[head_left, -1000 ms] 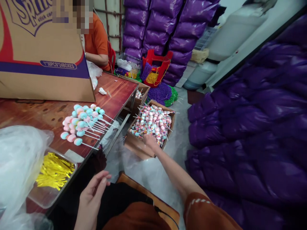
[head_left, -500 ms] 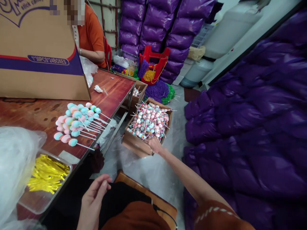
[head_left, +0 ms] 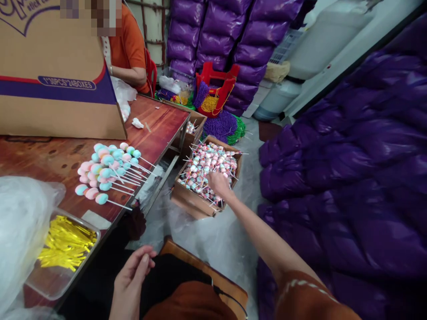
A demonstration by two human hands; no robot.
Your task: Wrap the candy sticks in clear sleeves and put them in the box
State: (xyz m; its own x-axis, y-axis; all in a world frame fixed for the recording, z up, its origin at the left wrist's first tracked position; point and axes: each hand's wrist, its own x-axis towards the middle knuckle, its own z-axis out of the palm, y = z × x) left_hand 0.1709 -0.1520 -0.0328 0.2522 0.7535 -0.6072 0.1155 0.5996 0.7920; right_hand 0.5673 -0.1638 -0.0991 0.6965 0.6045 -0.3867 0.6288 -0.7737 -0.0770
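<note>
My right hand point(head_left: 216, 182) reaches down into a cardboard box of wrapped lollipops point(head_left: 204, 165) on the floor beside the table. Its fingers are buried among the sticks and candies, so I cannot see whether they grip any. My left hand point(head_left: 132, 275) hovers over my lap by the table's near edge, thumb against loosely curled fingertips, with nothing visible in it. On the wooden table point(head_left: 156, 129) lies a cluster of pink and blue marshmallow sticks point(head_left: 106, 170).
A metal tray of gold twist ties point(head_left: 65, 245) and clear plastic bags point(head_left: 23, 222) sit at the near left. A large carton point(head_left: 56, 89) stands at the back of the table, with a person in orange point(head_left: 128, 53) behind it. Purple bags point(head_left: 350, 169) fill the right side.
My right hand moved from the box's near rim forward into the pile of lollipops. My left hand stayed over my lap, its fingers closing a little.
</note>
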